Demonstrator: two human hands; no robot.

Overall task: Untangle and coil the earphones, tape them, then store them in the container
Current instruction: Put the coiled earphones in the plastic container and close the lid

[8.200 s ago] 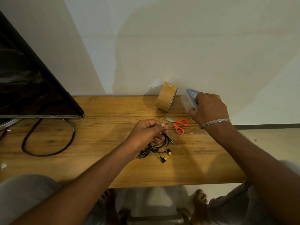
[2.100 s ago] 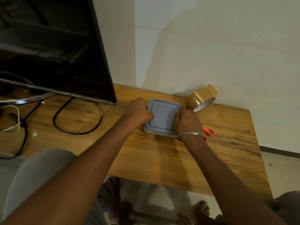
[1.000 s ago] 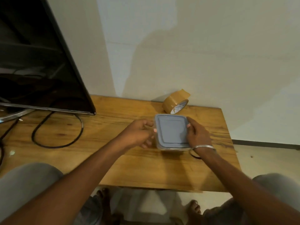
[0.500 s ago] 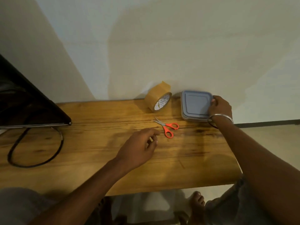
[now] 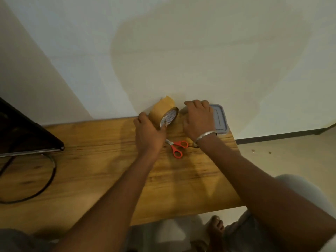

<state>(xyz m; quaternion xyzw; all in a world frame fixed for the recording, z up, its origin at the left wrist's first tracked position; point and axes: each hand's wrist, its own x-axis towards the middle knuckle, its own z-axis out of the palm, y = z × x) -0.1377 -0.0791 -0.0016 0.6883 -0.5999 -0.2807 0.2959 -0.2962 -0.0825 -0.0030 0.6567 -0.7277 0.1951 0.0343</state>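
Left hand: clenched round the tape roll. Fingers wrap the roll's far-left side and the thumb sits against its printed face. The roll stands on edge at the wall, tilted.

Right hand: released, palm down. Its fingers are laid nearly straight over the left part of the lidded grey container, tips at its wall-side edge. They hold nothing that I can see. The container pokes out to the right of those fingers, at the table's back right corner.

Bangle on the right wrist.

Orange-handled scissors lie flat just nearer me than both sets of fingers, between the wrists, blades partly under the left hand.

Earphones: not visible from here, so I cannot tell where they lie.

Well left of the left fingers: dark screen and a looped black cable.
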